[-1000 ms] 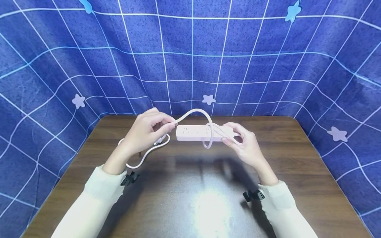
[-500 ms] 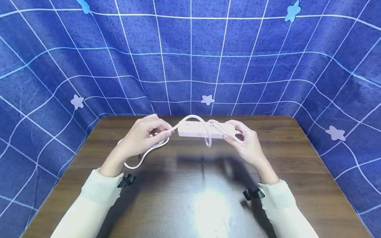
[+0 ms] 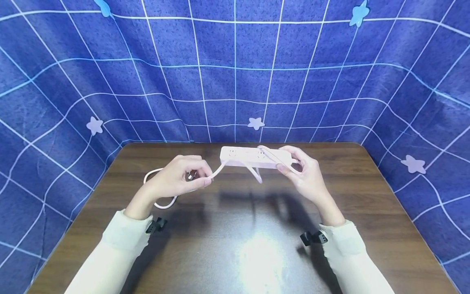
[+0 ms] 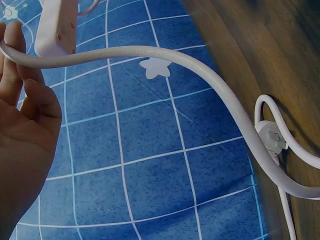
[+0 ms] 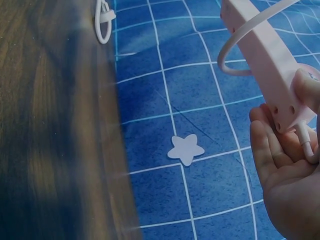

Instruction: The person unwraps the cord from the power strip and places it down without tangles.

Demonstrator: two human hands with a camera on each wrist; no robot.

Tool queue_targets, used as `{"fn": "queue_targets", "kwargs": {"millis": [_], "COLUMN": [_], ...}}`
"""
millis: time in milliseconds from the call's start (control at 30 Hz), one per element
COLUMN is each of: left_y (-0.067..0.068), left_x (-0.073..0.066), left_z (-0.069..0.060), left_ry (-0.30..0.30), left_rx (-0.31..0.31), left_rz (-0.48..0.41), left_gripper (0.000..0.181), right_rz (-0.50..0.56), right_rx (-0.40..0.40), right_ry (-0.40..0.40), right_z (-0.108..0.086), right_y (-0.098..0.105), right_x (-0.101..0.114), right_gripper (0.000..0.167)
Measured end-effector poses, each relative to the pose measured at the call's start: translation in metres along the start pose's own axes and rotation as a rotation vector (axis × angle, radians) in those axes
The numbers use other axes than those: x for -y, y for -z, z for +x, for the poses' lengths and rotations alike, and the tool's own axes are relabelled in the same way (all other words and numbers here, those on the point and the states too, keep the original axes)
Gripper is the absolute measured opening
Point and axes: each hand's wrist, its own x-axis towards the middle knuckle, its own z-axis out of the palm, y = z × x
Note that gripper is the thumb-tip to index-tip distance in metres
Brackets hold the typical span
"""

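A white power strip (image 3: 240, 154) is held up above the table, its socket face showing in the head view. My right hand (image 3: 307, 176) grips its right end, where the cord comes out, with the thumb at the near side. The white cord (image 4: 150, 52) crosses the strip slantwise, and a loop hangs below it. My left hand (image 3: 177, 176) pinches the cord between thumb and fingers, left of the strip. Beyond that hand the slack cord curves down to the tabletop. Its plug (image 4: 273, 137) lies there with metal prongs showing, partly hidden behind the fingers in the head view.
A brown wooden table (image 3: 367, 212) spreads beneath both hands, with a bright glare near its front. Blue grid-patterned cloth (image 3: 220, 81) with star shapes hangs around its back and sides. Small black devices sit at both sleeve cuffs.
My left hand has moved down with the cord, and the loop that arched above the strip now lies lower, across its front. The strip's left end has risen slightly.
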Motion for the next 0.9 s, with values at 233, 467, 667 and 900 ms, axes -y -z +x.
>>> {"fn": "queue_targets", "kwargs": {"millis": [233,467,667,900], "left_y": [-0.003,-0.008,-0.011,-0.013], "left_x": [0.001,0.007,0.014,0.027], "left_z": [-0.001,-0.003,-0.006,-0.006], "left_ry": [-0.001,0.031,0.074,0.092], "left_rx": [0.093,0.211,0.279,0.334], "left_rz": [0.004,0.009,0.077,0.101], "left_gripper": [0.013,0.016,0.02,0.016], "right_rz": [-0.001,0.008,0.014,0.025], "right_rx": [-0.01,-0.018,-0.012,-0.01], "right_ry": [-0.005,-0.002,0.0,0.003], "right_z": [-0.002,-0.002,-0.002,-0.003], "right_y": [0.0,0.0,-0.001,-0.002], "right_x": [0.001,0.004,0.005,0.005], "right_gripper": [0.039,0.04,0.04,0.041]}}
